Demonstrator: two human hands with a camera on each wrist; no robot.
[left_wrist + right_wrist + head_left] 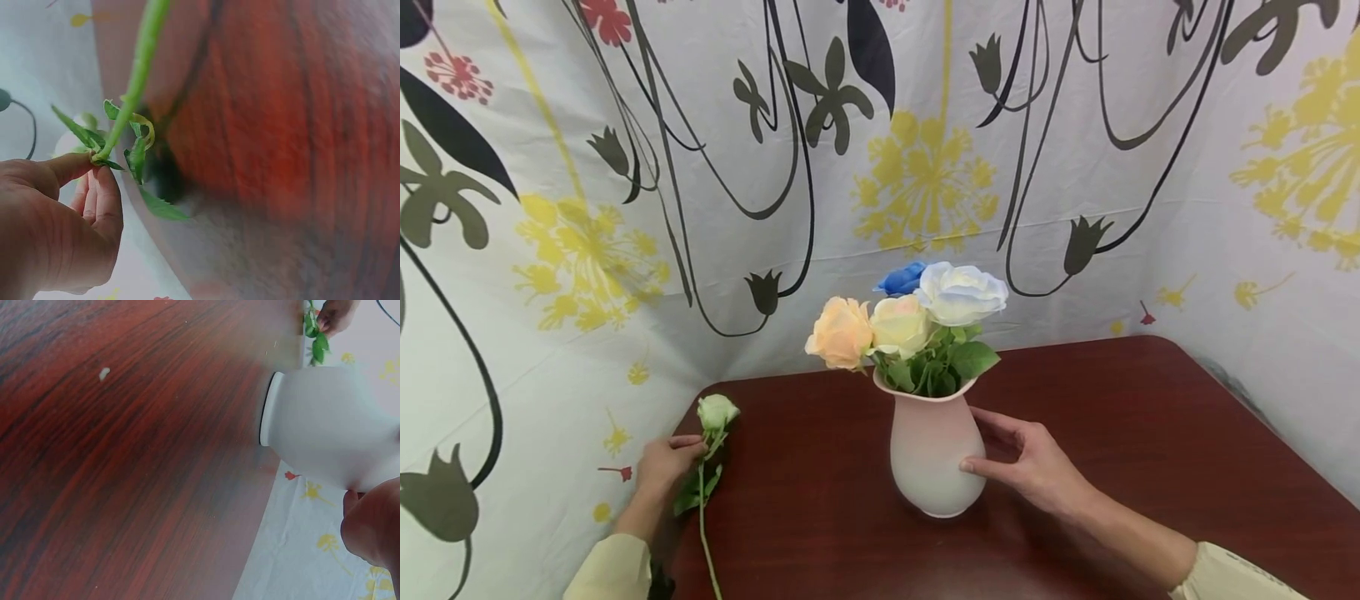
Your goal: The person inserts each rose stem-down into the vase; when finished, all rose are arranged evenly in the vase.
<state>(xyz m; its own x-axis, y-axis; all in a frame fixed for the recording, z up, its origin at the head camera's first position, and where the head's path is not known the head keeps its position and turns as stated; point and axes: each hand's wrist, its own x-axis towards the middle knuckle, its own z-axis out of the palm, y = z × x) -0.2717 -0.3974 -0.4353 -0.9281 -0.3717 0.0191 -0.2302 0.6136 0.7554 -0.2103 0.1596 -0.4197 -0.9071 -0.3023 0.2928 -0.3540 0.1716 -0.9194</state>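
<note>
At the table's left edge, my left hand [662, 471] pinches the stem of a white rose [717, 412] between thumb and fingertips, just below the bloom. In the left wrist view the green stem [139, 75] rises from the pinch, with leaves around it. My right hand [1047, 467] holds the side of a pink-to-white vase [936, 462], thumb on the front and fingers behind, partly hidden. The vase stands upright on the table. In it are a peach rose [841, 333], a cream rose [901, 325], a pale blue rose [962, 293] and a blue rose [901, 279].
The dark red wooden table [820, 533] carries the vase near its middle. White cloth [700, 192] printed with flowers hangs behind it and along both sides. A small pale speck [104, 374] lies on the tabletop in the right wrist view.
</note>
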